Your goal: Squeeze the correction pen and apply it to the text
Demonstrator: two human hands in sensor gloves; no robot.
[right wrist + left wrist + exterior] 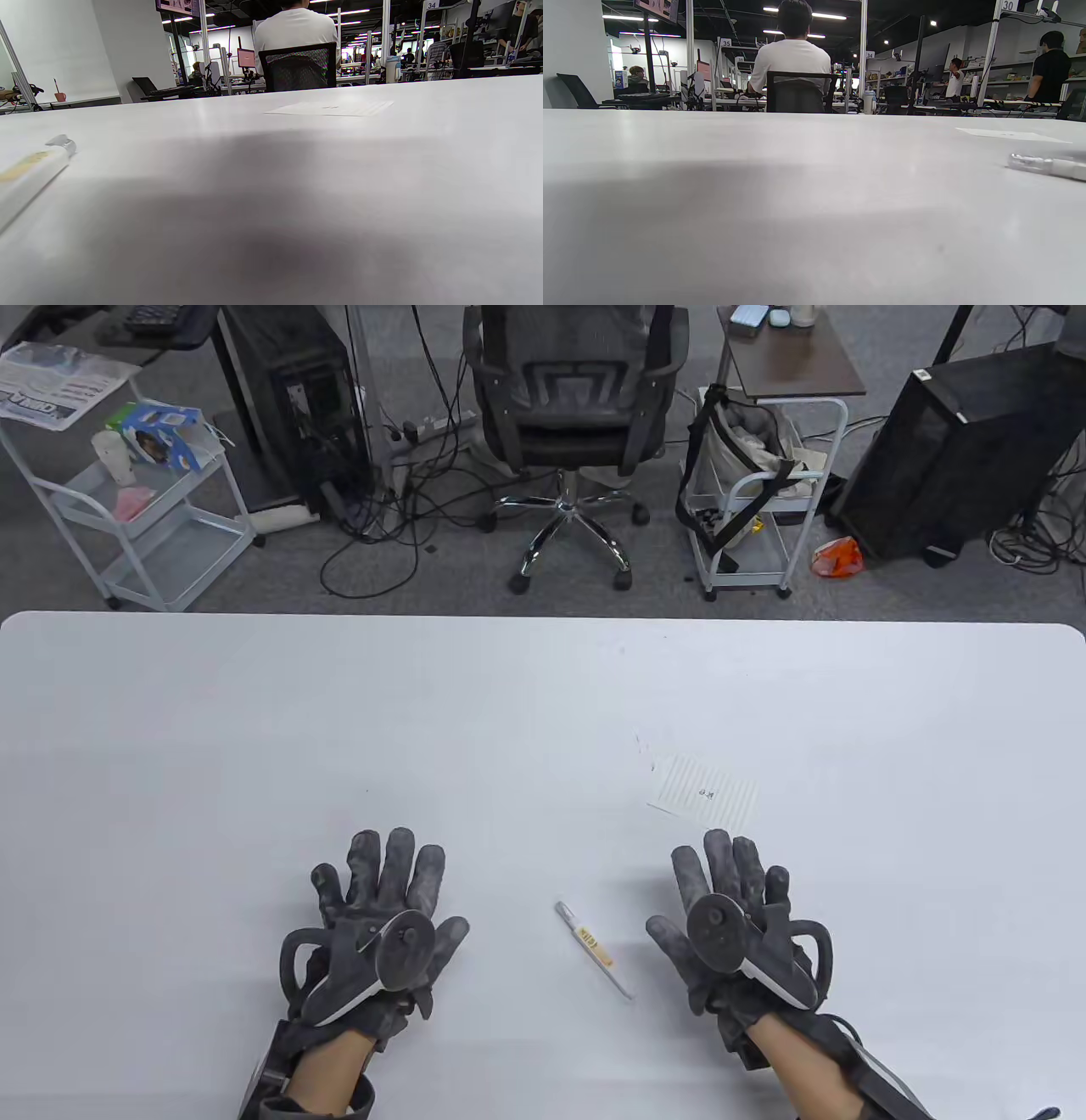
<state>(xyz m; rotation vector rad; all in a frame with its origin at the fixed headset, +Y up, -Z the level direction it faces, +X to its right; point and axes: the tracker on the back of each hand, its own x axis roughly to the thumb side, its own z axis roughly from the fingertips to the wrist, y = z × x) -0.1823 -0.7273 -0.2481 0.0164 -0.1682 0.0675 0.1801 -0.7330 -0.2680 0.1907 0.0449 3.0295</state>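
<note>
white tabletop (pixel 254 729) carries everything you are working with. your left hand (pixel 373 929) lies palm down on the near left part of the table, fingers spread wide and flat, holding nothing. your right hand (pixel 734 925) lies the same way on the near right, fingers fanned out, also holding nothing. each hand has a tracker strapped to its back.

between your hands, nearer the right one, the correction pen (pixel 594 948) lies flat on the table, untouched. it sits on a diagonal, its clear cap end pointing far and left, its thin end pointing near and right, with an orange-yellow label along the white barrel. in the left wrist view the pen's clear end (pixel 1045 166) shows at the right edge; in the right wrist view its barrel (pixel 29 178) shows at the left edge.

farther away, just beyond your right hand's fingertips and apart from them, a small lined sheet of paper (pixel 706 791) lies flat, turned a little askew. a short bit of dark text (pixel 706 794) sits near its middle, too small to read. the pen and the paper are well apart.
</note>
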